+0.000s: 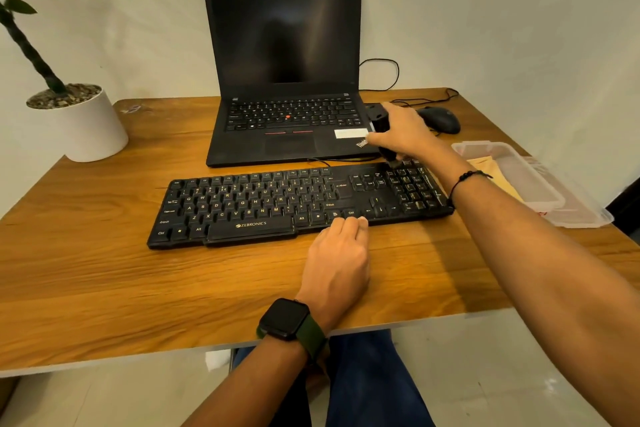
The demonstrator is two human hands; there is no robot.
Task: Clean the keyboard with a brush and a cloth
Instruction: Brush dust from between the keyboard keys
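- Two hands work at a black keyboard that lies across the middle of the wooden surface, its long side running from 9 to 3 o'clock and slightly skewed.
- Right hand grips a dark brush upright, fingers curled round its handle; the lower end of the brush meets the top of the number pad, at the 2 o'clock corner of the keyboard.
- Left hand rests on the surface at 6 o'clock of the keyboard, fingers bent and holding nothing, the fingertips touching the front edge just below the Ctrl key.
- Left wrist carries a black smartwatch on a green band; the right wrist carries a thin dark bracelet.
- Open black laptop, screen dark, stands just beyond the keyboard at 12 o'clock.
- Black mouse sits at 3 o'clock of the laptop, partly behind the right hand, with a black cable looping at the wall.
- Clear plastic box lies at 3 o'clock of the keyboard, near the edge of the surface, with a yellowish cloth inside; the right forearm hides part of it.
- White pot with a green plant stands at the 10 o'clock corner of the surface.
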